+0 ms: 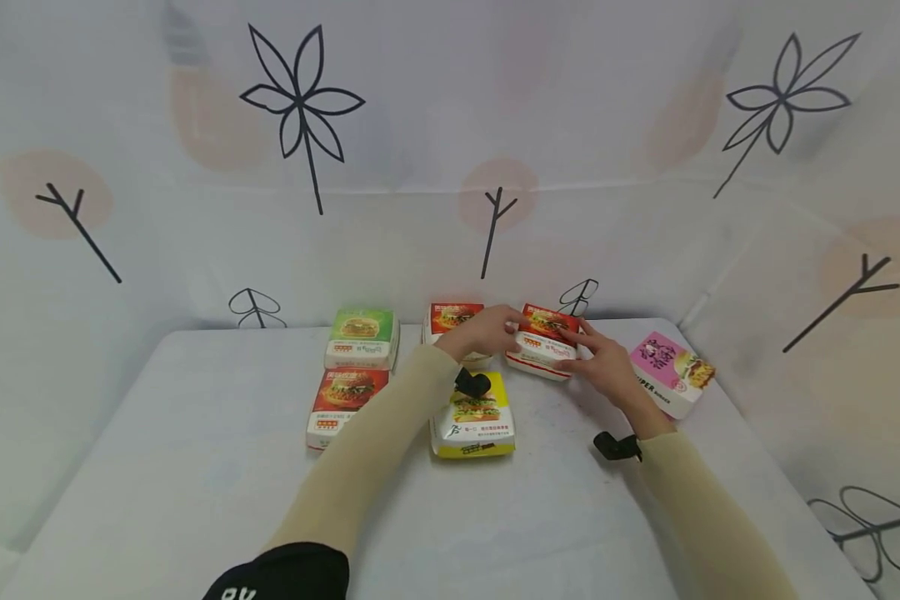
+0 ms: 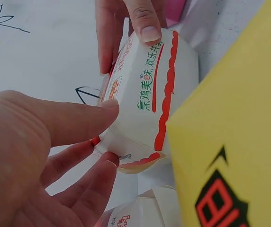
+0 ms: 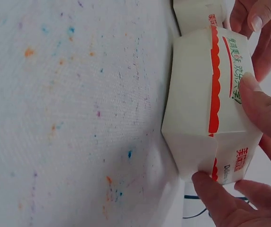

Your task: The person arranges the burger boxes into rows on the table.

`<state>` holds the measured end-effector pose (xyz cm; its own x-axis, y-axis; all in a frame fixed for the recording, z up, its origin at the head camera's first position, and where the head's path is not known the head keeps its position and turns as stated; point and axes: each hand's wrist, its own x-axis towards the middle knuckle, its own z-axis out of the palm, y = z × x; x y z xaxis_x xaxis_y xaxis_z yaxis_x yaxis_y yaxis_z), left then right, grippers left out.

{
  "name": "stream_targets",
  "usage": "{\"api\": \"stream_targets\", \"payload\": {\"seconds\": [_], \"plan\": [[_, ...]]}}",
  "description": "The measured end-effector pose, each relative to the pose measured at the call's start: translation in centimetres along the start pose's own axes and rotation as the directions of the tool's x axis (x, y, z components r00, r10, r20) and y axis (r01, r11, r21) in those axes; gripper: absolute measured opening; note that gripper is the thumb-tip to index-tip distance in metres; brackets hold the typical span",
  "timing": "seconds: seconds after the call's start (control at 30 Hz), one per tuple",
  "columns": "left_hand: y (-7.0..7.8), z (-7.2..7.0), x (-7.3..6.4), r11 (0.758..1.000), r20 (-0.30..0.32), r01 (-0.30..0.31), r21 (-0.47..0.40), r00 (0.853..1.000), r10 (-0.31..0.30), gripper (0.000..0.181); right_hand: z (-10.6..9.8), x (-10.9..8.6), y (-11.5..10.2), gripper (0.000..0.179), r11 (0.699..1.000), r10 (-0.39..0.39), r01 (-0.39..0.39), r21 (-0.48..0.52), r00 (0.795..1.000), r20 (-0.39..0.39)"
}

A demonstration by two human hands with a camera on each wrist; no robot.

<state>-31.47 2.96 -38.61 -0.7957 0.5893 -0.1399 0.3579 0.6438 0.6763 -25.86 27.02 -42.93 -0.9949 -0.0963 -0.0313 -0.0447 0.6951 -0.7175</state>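
Note:
A red-and-white burger box [image 1: 542, 346] stands near the back of the table, between the two hands. From its left side my left hand [image 1: 484, 332] holds it, thumb on the front edge and fingertips at the corner in the left wrist view. My right hand [image 1: 606, 367] grips the opposite end, with its thumb [image 3: 263, 106] on the printed front and its fingers round the side. Another red-topped burger box [image 1: 453, 317] sits just left, partly hidden by the left hand. In front of that one lies a yellow-and-white burger box [image 1: 474, 421], partly behind the left wrist's camera.
Farther left, a green-topped box [image 1: 362, 337] stands behind a red-topped box [image 1: 345, 400], which the left sleeve partly covers. A pink-and-white box [image 1: 672, 375] lies turned near the table's right edge. Patterned cloth [image 1: 412, 233] hangs behind the white table [image 1: 195, 450].

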Motion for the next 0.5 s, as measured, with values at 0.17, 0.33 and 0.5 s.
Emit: {"api": "stream_targets", "payload": {"seconds": [0.17,0.33,0.5], "plan": [[-0.01,0.17,0.17,1.000,-0.024,0.014,0.022,1.000,-0.013,0.048,-0.15,-0.19,0.44,0.074,1.000,0.011,-0.010,0.027,1.000,-0.017],[0.00,0.26,0.36,0.998,-0.038,0.011,0.055,0.999,-0.009,0.048,-0.66,-0.20,0.87,0.070,0.999,0.028,-0.028,0.033,0.999,-0.020],[0.10,0.50,0.55,0.997,-0.046,0.003,0.079,0.999,0.001,0.048,-0.84,-0.01,1.02,0.065,0.999,0.038,-0.037,0.032,0.999,-0.022]]}}
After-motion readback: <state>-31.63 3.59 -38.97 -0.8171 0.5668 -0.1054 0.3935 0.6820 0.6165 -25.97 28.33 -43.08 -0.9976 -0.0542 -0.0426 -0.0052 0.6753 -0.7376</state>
